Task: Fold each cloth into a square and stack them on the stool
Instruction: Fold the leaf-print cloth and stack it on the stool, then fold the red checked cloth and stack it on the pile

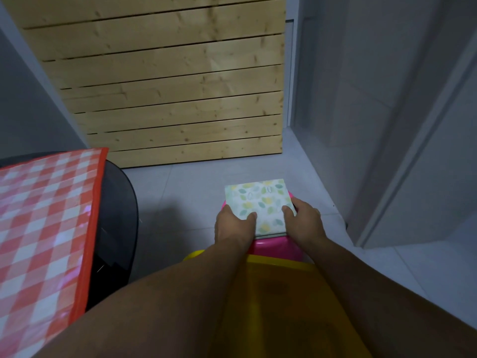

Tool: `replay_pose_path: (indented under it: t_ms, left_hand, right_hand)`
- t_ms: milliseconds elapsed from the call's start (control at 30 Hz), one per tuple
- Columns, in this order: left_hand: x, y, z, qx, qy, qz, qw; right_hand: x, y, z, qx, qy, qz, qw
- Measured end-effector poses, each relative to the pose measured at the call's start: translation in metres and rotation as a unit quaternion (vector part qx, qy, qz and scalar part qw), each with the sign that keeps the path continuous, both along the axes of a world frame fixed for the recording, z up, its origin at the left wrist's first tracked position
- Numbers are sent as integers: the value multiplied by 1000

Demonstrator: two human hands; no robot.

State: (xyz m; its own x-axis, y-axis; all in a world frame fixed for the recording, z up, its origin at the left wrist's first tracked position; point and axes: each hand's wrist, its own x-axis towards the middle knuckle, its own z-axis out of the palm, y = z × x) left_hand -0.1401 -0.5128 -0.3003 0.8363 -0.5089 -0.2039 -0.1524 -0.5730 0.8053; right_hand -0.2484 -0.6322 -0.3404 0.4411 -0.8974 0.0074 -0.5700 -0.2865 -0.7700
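I see the leaf-print cloth [259, 206], folded square and flat, lying on the glossy pink stool [273, 245]. My left hand [233, 228] and right hand [304, 222] each grip a near corner.

Leaning upright at the back: a pale slatted wooden panel [175, 81], resting on the grey tiled floor [185, 192]. Lying at the left: a red-and-white checked cloth [44, 228] with a red border, draping over a black rounded thing [118, 215]. Standing at the right: a white door [402, 125]. Showing nearest the camera: a yellow plastic tub [281, 306].
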Motion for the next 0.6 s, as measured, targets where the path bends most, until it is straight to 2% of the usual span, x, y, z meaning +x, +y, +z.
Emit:
replay_pose_path:
  t_ms: [333, 500, 600]
  left_hand:
    - [-1, -8, 30, 37, -18, 35, 999]
    - [-23, 10, 94, -46, 30, 45, 997]
    - [-28, 32, 151, -138, 96, 58, 984]
  right_hand:
    - [-14, 10, 24, 5, -29, -34, 999]
    - [-24, 33, 92, -7, -46, -23, 999]
    - [-22, 63, 145, -41, -80, 9, 996]
